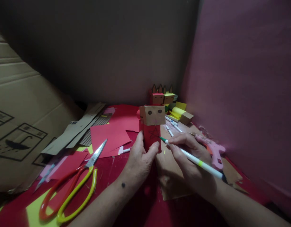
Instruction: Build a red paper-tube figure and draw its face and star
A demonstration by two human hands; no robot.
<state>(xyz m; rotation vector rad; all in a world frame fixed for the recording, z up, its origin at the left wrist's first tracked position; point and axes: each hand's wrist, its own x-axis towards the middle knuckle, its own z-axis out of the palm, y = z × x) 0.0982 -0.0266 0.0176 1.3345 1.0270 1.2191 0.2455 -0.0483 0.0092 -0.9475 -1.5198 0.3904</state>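
My left hand [142, 157] grips the lower part of an upright red paper figure [149, 142], thumb across its front. The figure's head is a cardboard box [155, 115] with two dark round eyes. A dark star outline [154, 133] is on its red body. In my right hand [191, 157] is a white marker [197, 161] with a green tip and a yellow-green band. Its tip is at the right side of the star; whether it touches the paper I cannot tell.
Open scissors [85, 176] with red and yellow handles lie left, near red paper sheets [109, 135] and cardboard strips [74, 132]. Behind stand two boxy figures [163, 97]. Markers [174, 123] and a pink glue gun [215, 151] lie right, beside a pink wall.
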